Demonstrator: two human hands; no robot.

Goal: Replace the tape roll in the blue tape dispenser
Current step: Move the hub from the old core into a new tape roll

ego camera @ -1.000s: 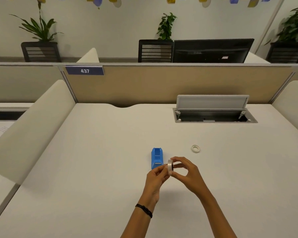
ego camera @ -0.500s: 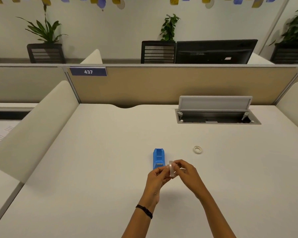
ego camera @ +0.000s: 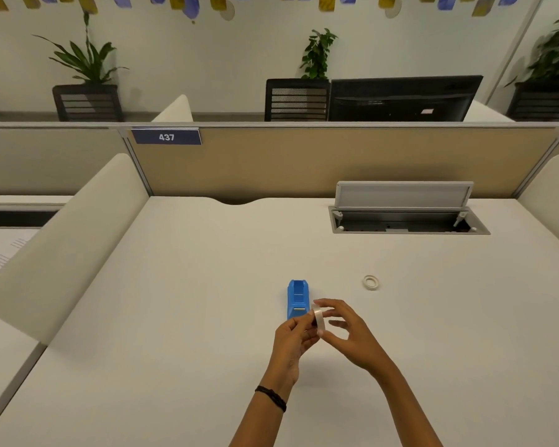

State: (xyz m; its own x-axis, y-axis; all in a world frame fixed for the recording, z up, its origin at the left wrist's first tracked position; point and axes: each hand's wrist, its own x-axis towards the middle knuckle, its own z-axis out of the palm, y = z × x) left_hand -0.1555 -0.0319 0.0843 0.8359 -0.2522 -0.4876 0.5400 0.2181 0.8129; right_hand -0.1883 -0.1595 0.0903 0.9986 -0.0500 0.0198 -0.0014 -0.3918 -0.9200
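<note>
The blue tape dispenser [ego camera: 298, 298] stands on the white desk [ego camera: 207, 317] with its roll bay showing no roll. Just in front of it, above the desk, a clear tape roll [ego camera: 319, 319] is held on edge between both hands. My left hand [ego camera: 293, 341] pinches its left side with thumb and fingers. My right hand [ego camera: 349, 333] grips the right side, fingers curled over the top. A small white empty tape core [ego camera: 370, 281] lies flat on the desk to the right of the dispenser.
An open cable hatch [ego camera: 407, 217] with its raised lid sits at the back right of the desk. Beige partitions [ego camera: 62, 240] border the desk on the left, back and right. A black band circles my left wrist.
Both hands have kept hold of the tape roll in front of the dispenser. The fingers have shifted around it and the roll has turned slightly. Dispenser and empty core have not moved.
</note>
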